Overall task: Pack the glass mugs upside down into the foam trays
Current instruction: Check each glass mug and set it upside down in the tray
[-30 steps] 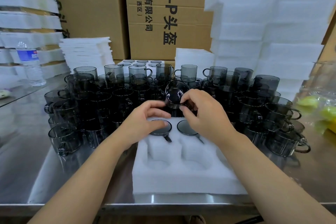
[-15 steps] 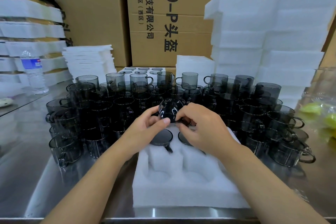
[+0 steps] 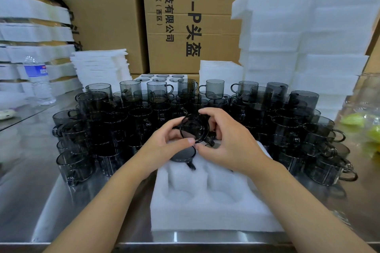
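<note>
Both hands hold one smoked glass mug over the far end of the foam tray.

The smoked glass mug [image 3: 194, 128] hangs just above the foam tray [image 3: 205, 209], tipped so a round end faces the camera and its handle points lower right. The left hand [image 3: 164, 142] pinches the near edge with its thumb, and the right hand [image 3: 228, 145] curls its fingers over the top. An inverted mug [image 3: 183, 155] already sits in the far-left pocket, with nearer pockets left to fill. This looks like the turning-over step. Next the mug must go mouth down, handle matched to a pocket's slot. Loose mugs [image 3: 115, 129] crowd the steel table [image 3: 24, 170].
</note>
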Demonstrator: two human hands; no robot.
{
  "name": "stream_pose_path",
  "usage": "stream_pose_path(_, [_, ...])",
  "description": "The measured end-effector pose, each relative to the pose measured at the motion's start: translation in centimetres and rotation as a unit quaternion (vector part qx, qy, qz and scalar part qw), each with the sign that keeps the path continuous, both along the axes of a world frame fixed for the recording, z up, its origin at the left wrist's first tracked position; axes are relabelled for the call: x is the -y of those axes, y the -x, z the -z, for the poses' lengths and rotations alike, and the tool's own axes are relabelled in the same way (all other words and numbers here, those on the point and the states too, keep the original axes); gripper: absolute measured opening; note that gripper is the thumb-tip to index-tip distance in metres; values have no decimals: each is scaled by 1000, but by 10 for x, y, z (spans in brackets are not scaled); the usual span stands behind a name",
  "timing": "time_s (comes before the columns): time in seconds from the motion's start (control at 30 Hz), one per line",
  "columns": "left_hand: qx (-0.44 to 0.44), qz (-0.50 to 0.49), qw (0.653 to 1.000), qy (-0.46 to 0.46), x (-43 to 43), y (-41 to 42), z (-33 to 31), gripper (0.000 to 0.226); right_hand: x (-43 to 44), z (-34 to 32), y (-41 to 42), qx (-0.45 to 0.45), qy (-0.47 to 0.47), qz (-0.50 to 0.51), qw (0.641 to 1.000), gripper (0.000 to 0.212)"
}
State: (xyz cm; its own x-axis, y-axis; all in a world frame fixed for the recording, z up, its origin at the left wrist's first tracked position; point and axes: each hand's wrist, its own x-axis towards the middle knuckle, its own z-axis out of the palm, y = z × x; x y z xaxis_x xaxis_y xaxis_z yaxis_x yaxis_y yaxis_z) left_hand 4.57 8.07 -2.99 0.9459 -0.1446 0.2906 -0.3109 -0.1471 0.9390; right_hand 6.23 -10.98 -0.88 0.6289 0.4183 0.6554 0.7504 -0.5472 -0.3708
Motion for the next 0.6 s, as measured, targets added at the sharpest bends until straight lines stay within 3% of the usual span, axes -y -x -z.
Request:
stream_pose_path(0.23, [9,-9,999,-36,-2,2,-2,84,1,-3,3,19,5,-12,1000,63])
stream_pose_path(0.6, [21,6,998,-57,-3,0,0,69,0,-2,0,15,7,-12,1000,62])
